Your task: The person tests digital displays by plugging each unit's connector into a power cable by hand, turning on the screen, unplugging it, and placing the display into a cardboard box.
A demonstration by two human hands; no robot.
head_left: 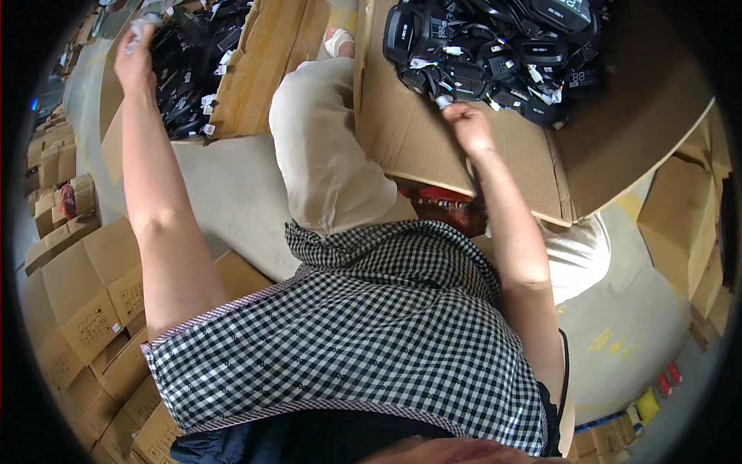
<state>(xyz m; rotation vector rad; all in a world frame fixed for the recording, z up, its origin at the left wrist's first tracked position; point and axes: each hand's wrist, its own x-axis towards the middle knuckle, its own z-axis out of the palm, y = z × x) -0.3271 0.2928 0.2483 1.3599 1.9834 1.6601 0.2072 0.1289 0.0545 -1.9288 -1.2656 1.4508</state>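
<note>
My left hand reaches out to the far left, its fingers closed on a small crumpled whitish, see-through thing, perhaps a bit of plastic. Just right of that hand, a carton holds a heap of black parts with white plugs on their leads. My right hand is over the near side of another carton. Its fingers are pinched at a white plug by the edge of a pile of black display units. Whether that plug's lead joins one of the units cannot be seen.
Cardboard flaps stand up between the two cartons, beside my leg. Many brown boxes are stacked at the left, with more cardboard at the right. A reddish object shows under the right carton. Small red items lie at lower right.
</note>
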